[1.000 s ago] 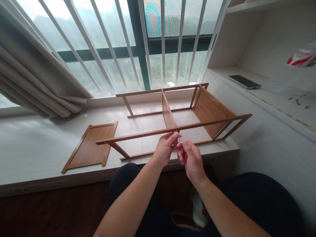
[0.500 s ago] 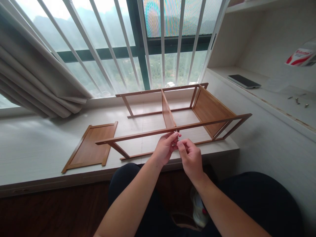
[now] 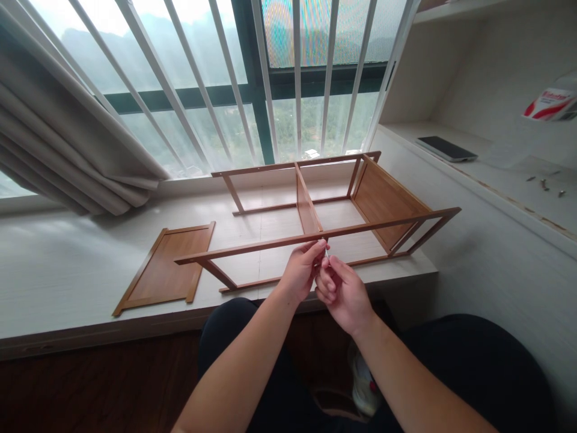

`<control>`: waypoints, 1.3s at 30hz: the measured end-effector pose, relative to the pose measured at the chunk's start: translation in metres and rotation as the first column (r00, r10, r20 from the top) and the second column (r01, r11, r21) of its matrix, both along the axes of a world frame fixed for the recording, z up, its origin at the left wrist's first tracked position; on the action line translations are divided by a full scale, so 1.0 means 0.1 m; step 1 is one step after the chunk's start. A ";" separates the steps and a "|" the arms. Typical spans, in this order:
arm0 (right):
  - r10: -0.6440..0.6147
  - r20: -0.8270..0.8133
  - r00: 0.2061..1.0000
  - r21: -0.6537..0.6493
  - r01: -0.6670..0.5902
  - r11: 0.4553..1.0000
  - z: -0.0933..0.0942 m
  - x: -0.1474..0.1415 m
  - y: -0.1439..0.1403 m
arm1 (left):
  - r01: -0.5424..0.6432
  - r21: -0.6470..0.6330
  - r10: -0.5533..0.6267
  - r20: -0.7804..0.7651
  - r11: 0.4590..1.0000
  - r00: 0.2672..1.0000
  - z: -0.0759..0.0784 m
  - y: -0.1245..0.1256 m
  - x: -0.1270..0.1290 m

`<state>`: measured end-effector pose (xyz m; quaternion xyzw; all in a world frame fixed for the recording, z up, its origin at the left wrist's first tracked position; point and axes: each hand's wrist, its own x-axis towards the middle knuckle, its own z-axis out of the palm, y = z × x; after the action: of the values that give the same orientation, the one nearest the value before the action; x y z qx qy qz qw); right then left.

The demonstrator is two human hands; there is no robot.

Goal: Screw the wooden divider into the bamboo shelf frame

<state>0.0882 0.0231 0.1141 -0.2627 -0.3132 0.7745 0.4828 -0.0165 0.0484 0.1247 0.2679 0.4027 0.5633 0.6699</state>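
Working a small metal fastener (image 3: 325,251) into the front rail of the wooden shelf frame (image 3: 315,236), which lies on the white surface (image 3: 67,270). Left hand (image 3: 301,269) pinches the rail there, right hand (image 3: 345,294) pinches the fastener. Frame looks mostly together; one side panel (image 3: 167,264) lies loose beside it, unattached.

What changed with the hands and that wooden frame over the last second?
The right hand shifted slightly left and rolled, its fingers curling closer against the left hand, both around a small metal tool at the front rail. The left hand kept its pinch at the rail. The wooden frame, loose panel and phone stayed put.
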 end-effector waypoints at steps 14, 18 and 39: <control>0.119 -0.215 0.969 -0.122 -0.148 0.981 -0.01 0.03 -0.02 | 0.000 0.012 0.001 -0.077 1.000 0.997 0.01 -0.03 -0.02; 0.012 -0.089 0.996 -0.059 -0.017 0.998 -0.01 0.03 -0.04 | 0.022 0.064 -0.017 -0.070 0.998 0.997 -0.03 -0.03 -0.01; -0.427 0.406 0.808 0.472 0.215 0.855 -0.06 0.05 0.00 | 0.052 0.090 -0.053 0.010 0.995 0.999 -0.05 0.01 -0.03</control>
<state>0.0929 0.0235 0.1080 -0.3976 -0.5291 0.5030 0.5558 -0.0194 0.0489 0.1196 0.3046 0.3655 0.5648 0.6743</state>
